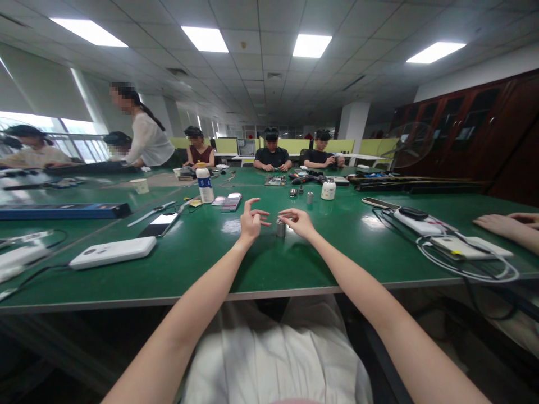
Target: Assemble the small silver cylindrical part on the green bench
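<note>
A small grey metal cylinder (280,229) stands upright on the green table, in front of me. My right hand (298,222) comes in from the right, with its thumb and fingertips pinched together at the cylinder's top. Whether a separate small piece sits between those fingertips is too small to tell. To the left of the cylinder, my left hand (251,221) hovers with its fingers spread and nothing in them. Farther back stand a second grey cylinder (310,197) and some small dark metal parts (293,192).
A white jar (328,189) and a bottle (205,184) stand beyond my hands. On the left lie a white power bank (113,252) and a phone (159,224). Cables and a power strip (416,221) lie at right, near another person's hand (497,224). Several people sit around the table.
</note>
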A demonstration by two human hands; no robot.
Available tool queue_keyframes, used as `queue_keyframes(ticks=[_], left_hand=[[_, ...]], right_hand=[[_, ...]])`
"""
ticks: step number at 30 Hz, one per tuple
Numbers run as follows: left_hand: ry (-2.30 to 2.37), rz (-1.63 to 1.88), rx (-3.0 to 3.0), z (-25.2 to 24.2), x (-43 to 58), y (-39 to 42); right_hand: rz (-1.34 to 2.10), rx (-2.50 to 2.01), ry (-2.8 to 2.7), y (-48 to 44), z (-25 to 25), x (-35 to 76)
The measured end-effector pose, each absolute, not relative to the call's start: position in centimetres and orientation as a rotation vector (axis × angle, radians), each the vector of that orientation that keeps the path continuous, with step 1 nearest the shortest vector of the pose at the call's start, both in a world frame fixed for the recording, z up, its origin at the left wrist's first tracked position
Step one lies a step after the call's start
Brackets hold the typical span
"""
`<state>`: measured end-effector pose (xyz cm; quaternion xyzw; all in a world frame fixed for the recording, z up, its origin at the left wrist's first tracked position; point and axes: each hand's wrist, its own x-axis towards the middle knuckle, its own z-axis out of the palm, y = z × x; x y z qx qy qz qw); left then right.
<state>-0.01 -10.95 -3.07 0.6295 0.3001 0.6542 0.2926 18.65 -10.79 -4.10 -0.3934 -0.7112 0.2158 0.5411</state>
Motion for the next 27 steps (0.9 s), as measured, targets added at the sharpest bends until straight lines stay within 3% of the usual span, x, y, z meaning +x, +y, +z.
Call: queue_keyframes(ticks=[27], left_hand=[[0.805, 1.862, 1.686, -2.81, 0.03, -11.41]], right_hand=[[0.518, -0.986, -1.599, -10.44, -3.93, 18.29]])
